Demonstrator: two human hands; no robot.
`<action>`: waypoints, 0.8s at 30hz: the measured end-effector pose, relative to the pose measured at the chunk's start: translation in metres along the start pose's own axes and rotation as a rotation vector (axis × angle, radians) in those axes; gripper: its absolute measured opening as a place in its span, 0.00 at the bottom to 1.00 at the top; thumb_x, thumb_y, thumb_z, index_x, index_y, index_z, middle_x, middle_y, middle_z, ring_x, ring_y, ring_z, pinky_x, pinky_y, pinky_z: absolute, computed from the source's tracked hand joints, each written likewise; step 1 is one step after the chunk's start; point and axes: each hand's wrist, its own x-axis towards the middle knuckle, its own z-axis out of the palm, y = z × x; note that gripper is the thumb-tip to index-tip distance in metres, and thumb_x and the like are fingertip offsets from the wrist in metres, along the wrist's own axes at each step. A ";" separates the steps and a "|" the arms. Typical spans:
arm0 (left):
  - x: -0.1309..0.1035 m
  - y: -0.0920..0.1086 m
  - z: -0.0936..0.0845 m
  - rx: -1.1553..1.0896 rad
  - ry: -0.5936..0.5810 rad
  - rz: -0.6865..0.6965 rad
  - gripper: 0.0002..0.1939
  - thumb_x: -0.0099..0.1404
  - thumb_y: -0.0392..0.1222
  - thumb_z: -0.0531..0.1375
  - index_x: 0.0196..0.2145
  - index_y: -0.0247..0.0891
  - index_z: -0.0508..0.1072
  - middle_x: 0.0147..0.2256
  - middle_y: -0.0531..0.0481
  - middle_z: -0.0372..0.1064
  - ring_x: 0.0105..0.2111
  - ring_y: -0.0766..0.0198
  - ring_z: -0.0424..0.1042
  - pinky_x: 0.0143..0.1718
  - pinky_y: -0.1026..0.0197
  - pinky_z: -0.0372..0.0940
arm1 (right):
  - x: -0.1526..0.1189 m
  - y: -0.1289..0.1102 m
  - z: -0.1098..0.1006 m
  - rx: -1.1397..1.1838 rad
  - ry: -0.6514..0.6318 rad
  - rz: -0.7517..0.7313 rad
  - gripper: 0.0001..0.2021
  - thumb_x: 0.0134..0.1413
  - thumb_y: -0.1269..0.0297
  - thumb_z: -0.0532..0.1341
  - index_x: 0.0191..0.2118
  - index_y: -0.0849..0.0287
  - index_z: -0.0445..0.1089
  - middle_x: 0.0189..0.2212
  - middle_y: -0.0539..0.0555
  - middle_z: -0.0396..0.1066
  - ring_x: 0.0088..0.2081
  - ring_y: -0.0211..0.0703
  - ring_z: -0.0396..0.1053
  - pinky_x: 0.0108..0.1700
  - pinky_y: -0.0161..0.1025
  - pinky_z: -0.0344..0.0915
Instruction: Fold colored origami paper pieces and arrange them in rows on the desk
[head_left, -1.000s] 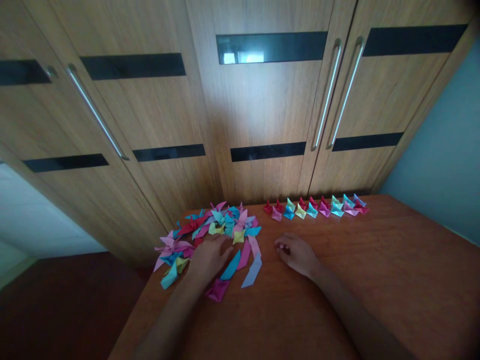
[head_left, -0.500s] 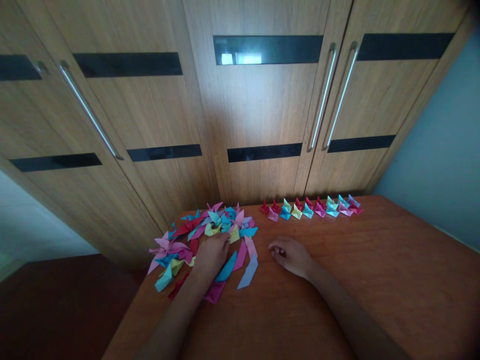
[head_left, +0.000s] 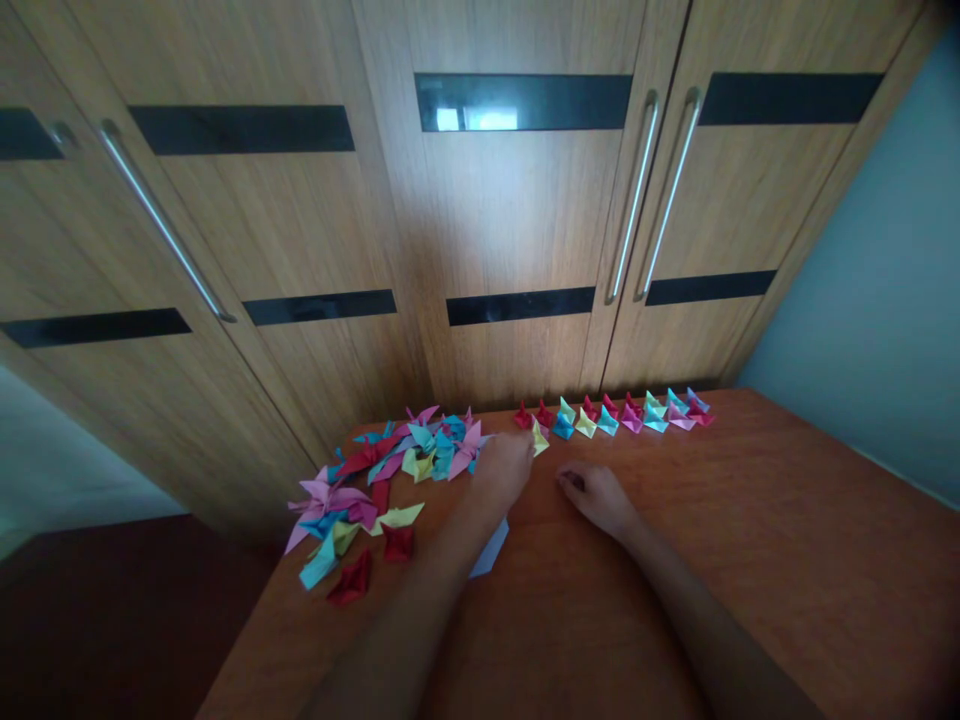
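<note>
My left hand (head_left: 506,470) is closed on a small yellow folded-paper boat (head_left: 539,440), at the left end of two rows of paper boats. In those rows stand several little boats in red, blue, yellow, green and pink, such as a blue boat (head_left: 564,426). My right hand (head_left: 596,495) rests on the table just to the right, its fingers curled with nothing visible in them. Left of my left forearm lies a loose heap of folded paper pieces (head_left: 420,440) in many colours. A pale lilac paper strip (head_left: 491,550) shows partly from behind that forearm.
The brown wooden table (head_left: 675,560) has its back edge against a wooden wardrobe (head_left: 517,220) with long metal handles. Two red folded papers (head_left: 351,578) lie near the table's left edge. A pale blue wall (head_left: 862,280) closes off the right side.
My left hand has moved right, from the paper heap to the boat rows, carrying the yellow boat. My right hand has barely moved. The view has shifted slightly.
</note>
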 end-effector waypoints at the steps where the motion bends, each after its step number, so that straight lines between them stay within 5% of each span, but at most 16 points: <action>1: 0.004 0.003 0.006 0.019 -0.019 -0.018 0.12 0.66 0.36 0.52 0.36 0.34 0.75 0.35 0.40 0.75 0.37 0.56 0.74 0.40 0.58 0.65 | 0.000 0.000 0.000 0.002 -0.001 0.004 0.12 0.54 0.67 0.53 0.36 0.57 0.74 0.33 0.53 0.75 0.34 0.42 0.70 0.39 0.35 0.63; 7: 0.016 0.006 0.028 0.095 -0.096 -0.062 0.14 0.66 0.33 0.50 0.38 0.32 0.75 0.37 0.36 0.74 0.39 0.53 0.74 0.41 0.55 0.67 | 0.002 0.002 0.003 -0.011 -0.001 0.027 0.12 0.53 0.67 0.54 0.36 0.57 0.74 0.34 0.53 0.75 0.36 0.42 0.70 0.39 0.34 0.62; 24: 0.028 0.015 0.034 0.138 -0.142 -0.088 0.15 0.67 0.31 0.48 0.42 0.33 0.74 0.38 0.36 0.73 0.41 0.52 0.74 0.42 0.54 0.68 | 0.003 0.004 0.005 -0.022 0.003 0.011 0.11 0.54 0.68 0.54 0.36 0.56 0.74 0.33 0.52 0.75 0.35 0.41 0.70 0.39 0.34 0.62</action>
